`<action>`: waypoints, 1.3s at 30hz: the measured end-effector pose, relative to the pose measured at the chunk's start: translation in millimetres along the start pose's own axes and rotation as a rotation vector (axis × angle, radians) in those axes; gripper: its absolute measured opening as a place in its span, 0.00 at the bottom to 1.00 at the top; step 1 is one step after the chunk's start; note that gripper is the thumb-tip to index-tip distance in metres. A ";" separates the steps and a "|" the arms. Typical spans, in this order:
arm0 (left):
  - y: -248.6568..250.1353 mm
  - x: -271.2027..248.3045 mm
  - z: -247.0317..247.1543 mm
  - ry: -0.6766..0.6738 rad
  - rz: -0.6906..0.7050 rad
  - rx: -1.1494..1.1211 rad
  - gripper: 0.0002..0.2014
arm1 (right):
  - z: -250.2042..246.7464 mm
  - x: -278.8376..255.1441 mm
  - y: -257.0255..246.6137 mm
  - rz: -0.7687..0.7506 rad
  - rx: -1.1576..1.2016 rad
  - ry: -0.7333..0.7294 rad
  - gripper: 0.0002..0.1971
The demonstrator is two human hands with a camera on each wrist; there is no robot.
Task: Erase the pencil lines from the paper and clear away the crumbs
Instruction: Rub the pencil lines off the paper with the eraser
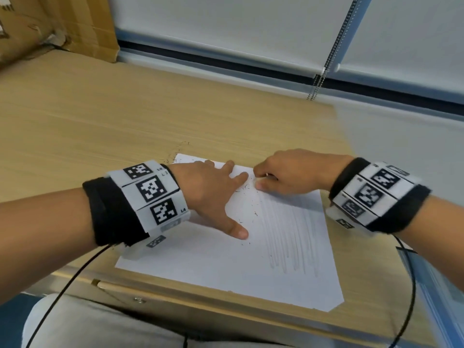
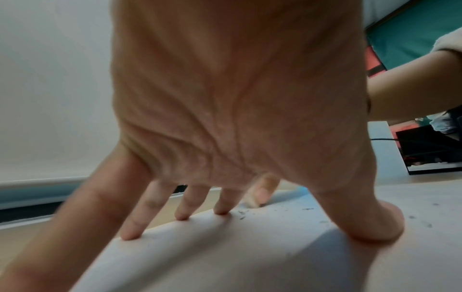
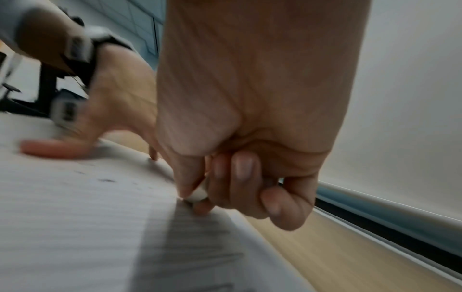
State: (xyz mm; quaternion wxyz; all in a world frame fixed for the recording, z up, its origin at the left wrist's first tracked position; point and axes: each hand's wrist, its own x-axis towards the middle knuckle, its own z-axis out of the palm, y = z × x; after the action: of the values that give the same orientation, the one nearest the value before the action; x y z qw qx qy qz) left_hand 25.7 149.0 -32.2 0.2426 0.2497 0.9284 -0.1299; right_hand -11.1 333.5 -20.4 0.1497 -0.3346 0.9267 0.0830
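A white sheet of paper [image 1: 226, 267] lies on the wooden desk [image 1: 100, 116]. Faint pencil lines [image 1: 288, 234] run down its right half. Dark eraser crumbs [image 1: 244, 188] are scattered on the paper, and more crumbs [image 1: 175, 153] sit on the desk past its far left corner. My left hand [image 1: 213, 194] lies flat with fingers spread, pressing the paper [image 2: 225, 256] down. My right hand [image 1: 288, 174] pinches a small white eraser [image 3: 198, 194] between thumb and fingertips at the paper's [image 3: 75, 217] far edge, just right of the left fingertips [image 2: 221, 211].
A cardboard box [image 1: 62, 23] stands at the back left of the desk. A window sill and roller blind with a bead chain [image 1: 316, 84] run along the back. The desk's near edge [image 1: 200, 305] is just below the paper. Cables hang from both wrists.
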 end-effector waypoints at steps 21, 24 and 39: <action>4.0 5.4 -4.8 -0.054 0.001 -0.024 0.56 | 0.6 -11.4 -6.8 -0.048 -0.029 -0.039 0.14; 3.6 7.1 -4.1 -0.048 -0.005 -0.009 0.57 | 6.7 -18.3 -10.0 -0.064 -0.050 -0.010 0.10; 4.5 8.0 -5.9 -0.067 -0.023 0.001 0.59 | 29.4 -65.9 -37.5 -0.255 -0.162 0.116 0.12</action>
State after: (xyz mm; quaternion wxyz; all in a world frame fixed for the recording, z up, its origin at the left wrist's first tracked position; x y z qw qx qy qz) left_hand 19.8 158.1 -31.8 0.2717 0.2346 0.9226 -0.1415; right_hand 67.9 351.6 -28.2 0.0779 -0.4648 0.8740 0.1182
